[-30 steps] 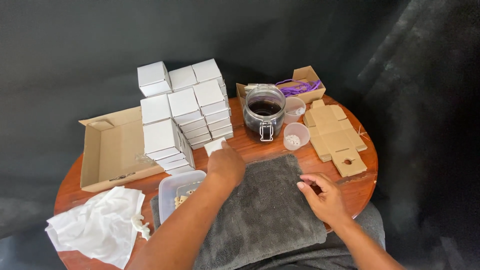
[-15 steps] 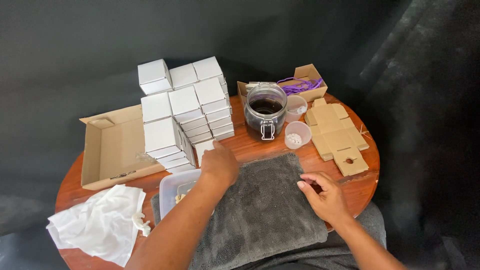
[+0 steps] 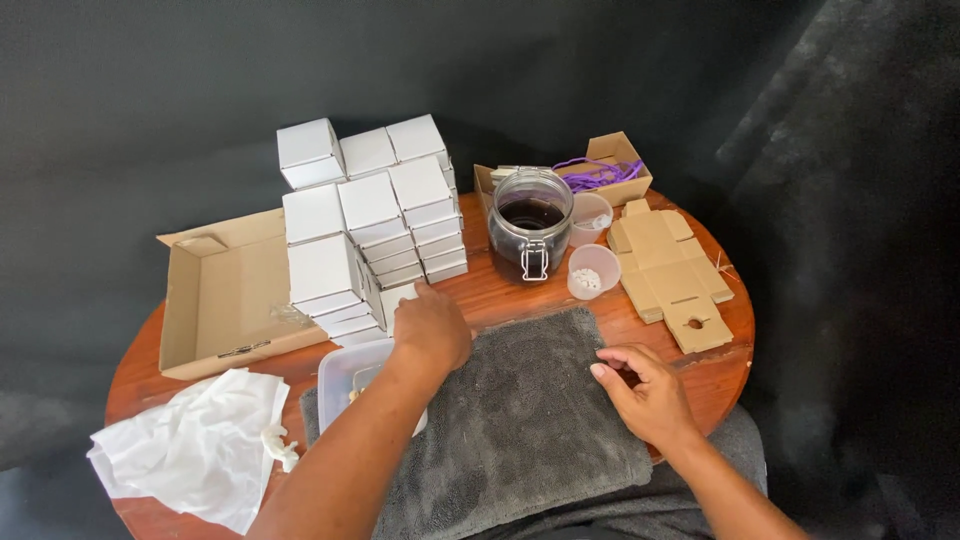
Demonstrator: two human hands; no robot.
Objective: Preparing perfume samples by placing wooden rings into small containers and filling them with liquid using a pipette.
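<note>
My left hand (image 3: 432,325) reaches across the grey towel (image 3: 520,430) and grips a small white box (image 3: 393,300), which stands on the wooden table right beside the stack of white boxes (image 3: 370,205). One finger lies over the box's top edge. My right hand (image 3: 645,395) rests on the towel's right side with fingers bent and fingertips on the cloth; it holds nothing. Under my left forearm sits a clear plastic container (image 3: 340,375), partly hidden.
A glass clip-top jar of dark stuff (image 3: 530,235) stands behind the towel, with two small plastic cups (image 3: 593,270) beside it. Flat cardboard blanks (image 3: 665,270) lie at the right, and a brown box with purple string (image 3: 600,175) sits behind them. An open cardboard box (image 3: 225,295) and crumpled white paper (image 3: 195,445) are at the left.
My left hand has slid the small white box left, from in front of the jar to the foot of the stack. The right hand has stayed on the towel.
</note>
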